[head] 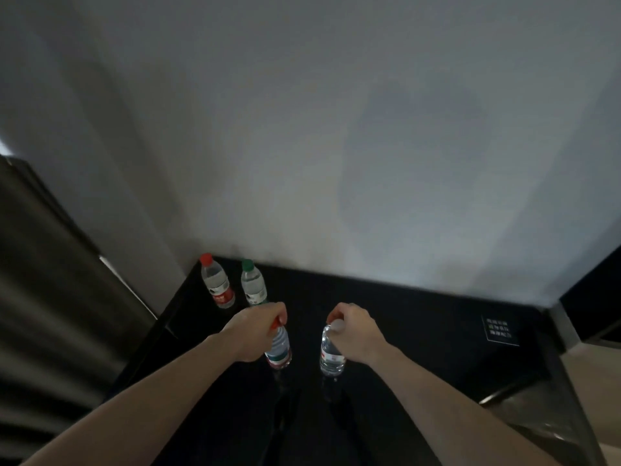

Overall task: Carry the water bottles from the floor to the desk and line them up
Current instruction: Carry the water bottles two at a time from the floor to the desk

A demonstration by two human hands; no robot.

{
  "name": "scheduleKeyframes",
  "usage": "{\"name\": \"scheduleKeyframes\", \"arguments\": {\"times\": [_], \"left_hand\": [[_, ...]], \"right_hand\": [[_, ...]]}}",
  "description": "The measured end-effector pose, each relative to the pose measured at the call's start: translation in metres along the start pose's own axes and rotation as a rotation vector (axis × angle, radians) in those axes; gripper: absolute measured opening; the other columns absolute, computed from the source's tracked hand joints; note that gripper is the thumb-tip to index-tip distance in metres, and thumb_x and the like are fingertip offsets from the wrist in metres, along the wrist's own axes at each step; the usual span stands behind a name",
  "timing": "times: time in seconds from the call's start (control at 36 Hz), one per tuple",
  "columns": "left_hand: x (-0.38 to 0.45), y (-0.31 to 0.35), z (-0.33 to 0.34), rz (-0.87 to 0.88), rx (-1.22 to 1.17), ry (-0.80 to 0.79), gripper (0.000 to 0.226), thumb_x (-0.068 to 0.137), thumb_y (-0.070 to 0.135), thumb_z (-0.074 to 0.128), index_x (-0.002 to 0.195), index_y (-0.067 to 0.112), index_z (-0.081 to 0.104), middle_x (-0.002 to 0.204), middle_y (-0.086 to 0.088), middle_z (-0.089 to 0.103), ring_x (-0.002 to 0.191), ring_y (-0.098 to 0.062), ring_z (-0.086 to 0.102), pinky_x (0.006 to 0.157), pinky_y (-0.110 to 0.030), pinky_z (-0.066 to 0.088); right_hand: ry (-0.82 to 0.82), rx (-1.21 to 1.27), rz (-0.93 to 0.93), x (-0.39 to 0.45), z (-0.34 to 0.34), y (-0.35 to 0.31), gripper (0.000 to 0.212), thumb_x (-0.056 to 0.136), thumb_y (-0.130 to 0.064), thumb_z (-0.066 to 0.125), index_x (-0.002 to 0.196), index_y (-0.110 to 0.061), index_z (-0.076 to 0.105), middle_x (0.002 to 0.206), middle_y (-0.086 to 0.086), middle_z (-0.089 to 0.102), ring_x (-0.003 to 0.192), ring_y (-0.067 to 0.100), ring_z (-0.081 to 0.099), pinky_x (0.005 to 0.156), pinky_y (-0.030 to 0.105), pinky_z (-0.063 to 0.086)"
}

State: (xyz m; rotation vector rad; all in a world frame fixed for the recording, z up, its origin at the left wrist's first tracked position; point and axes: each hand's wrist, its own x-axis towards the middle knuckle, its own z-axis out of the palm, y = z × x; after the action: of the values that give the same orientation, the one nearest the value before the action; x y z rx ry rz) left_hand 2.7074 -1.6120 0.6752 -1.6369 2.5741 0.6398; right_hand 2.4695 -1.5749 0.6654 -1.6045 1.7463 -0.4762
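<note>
My left hand (257, 329) grips the orange-red cap of a clear water bottle with a red and green label (279, 348). My right hand (356, 329) grips the white cap of a second clear bottle with a white and red label (331, 354). Both bottles hang upright over the black desk (403, 331); whether their bases touch it I cannot tell. At the desk's back left corner stand two more bottles side by side: a red-capped one with a red label (217, 284) and a green-capped one (253, 284), its lower part hidden behind my left hand.
A pale wall (336, 129) rises straight behind the desk. A dark curtain (50, 280) hangs at the left. A small white-printed sign (500, 331) lies on the desk at the right, near a metal-edged surface (568, 331).
</note>
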Motion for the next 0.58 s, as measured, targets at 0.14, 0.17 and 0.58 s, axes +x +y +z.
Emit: {"name": "scheduleKeyframes", "arguments": {"times": [0.14, 0.17, 0.58], "left_hand": [[0.025, -0.03, -0.005, 0.079, 0.031, -0.028, 0.023, 0.093, 0.016, 0.055, 0.099, 0.038, 0.046, 0.085, 0.018, 0.049, 0.08, -0.007, 0.055, 0.061, -0.022, 0.039], [0.029, -0.035, -0.006, 0.088, 0.039, -0.033, 0.021, 0.094, 0.017, 0.053, 0.101, 0.036, 0.047, 0.086, 0.017, 0.049, 0.08, -0.008, 0.055, 0.062, -0.024, 0.042], [0.06, -0.071, -0.01, 0.142, 0.102, -0.091, 0.023, 0.093, 0.016, 0.055, 0.101, 0.036, 0.045, 0.098, 0.013, 0.052, 0.085, -0.012, 0.054, 0.061, -0.024, 0.036]], "right_hand": [[0.043, 0.027, 0.083, 0.025, 0.03, -0.012, 0.019, 0.087, -0.011, 0.055, 0.095, -0.027, 0.063, 0.104, -0.005, 0.054, 0.084, 0.01, 0.058, 0.062, 0.02, 0.043], [0.053, 0.022, 0.089, 0.028, 0.035, -0.014, 0.018, 0.087, -0.012, 0.056, 0.096, -0.026, 0.063, 0.104, -0.005, 0.054, 0.084, 0.011, 0.058, 0.063, 0.02, 0.043], [0.099, 0.017, 0.104, 0.062, 0.073, -0.029, 0.015, 0.093, -0.019, 0.061, 0.105, -0.027, 0.062, 0.105, -0.009, 0.052, 0.086, 0.009, 0.058, 0.067, 0.019, 0.046]]}}
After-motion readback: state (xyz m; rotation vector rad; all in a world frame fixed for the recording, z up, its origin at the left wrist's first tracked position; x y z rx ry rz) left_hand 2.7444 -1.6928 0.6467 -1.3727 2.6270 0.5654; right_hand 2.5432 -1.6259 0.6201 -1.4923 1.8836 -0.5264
